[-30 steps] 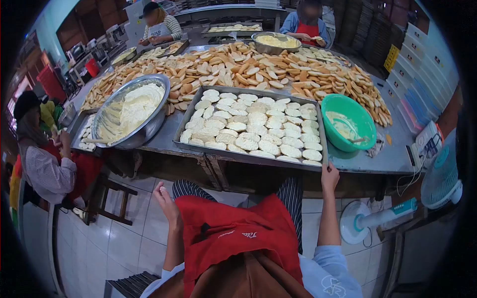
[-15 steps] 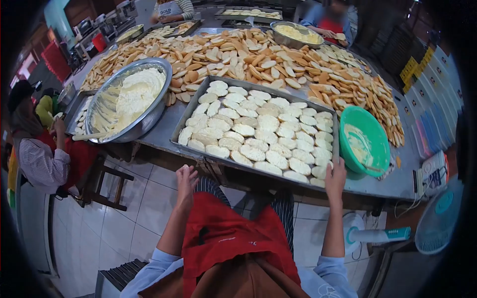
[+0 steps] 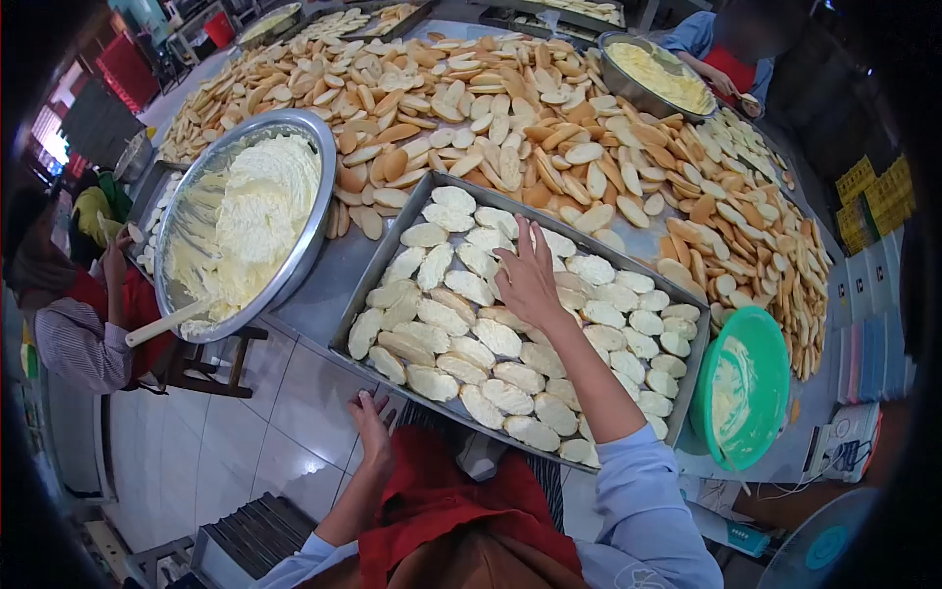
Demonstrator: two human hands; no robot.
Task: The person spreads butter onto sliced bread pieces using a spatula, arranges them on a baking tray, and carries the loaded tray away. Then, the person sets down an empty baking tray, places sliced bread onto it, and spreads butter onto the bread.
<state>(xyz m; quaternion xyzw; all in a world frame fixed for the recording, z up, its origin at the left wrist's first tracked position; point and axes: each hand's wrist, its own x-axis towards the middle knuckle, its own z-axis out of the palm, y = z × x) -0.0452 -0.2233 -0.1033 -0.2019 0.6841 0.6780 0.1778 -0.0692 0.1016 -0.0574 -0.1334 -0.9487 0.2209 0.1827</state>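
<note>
Slices (image 3: 496, 339) topped with cream fill the tray (image 3: 385, 263) at the table's near edge. Right hand (image 3: 530, 275), fingers spread, is over its far slices; contact unclear. Half a second ago it was at the tray's near right corner. Left hand (image 3: 373, 432) hangs loosely curled, near left. Left, a steel bowl (image 3: 306, 270) holds cream (image 3: 270, 201) and a spatula (image 3: 162, 326); right, a green bowl (image 3: 775, 393) holds cream smears. Bread (image 3: 422, 108) lies heaped beyond.
</note>
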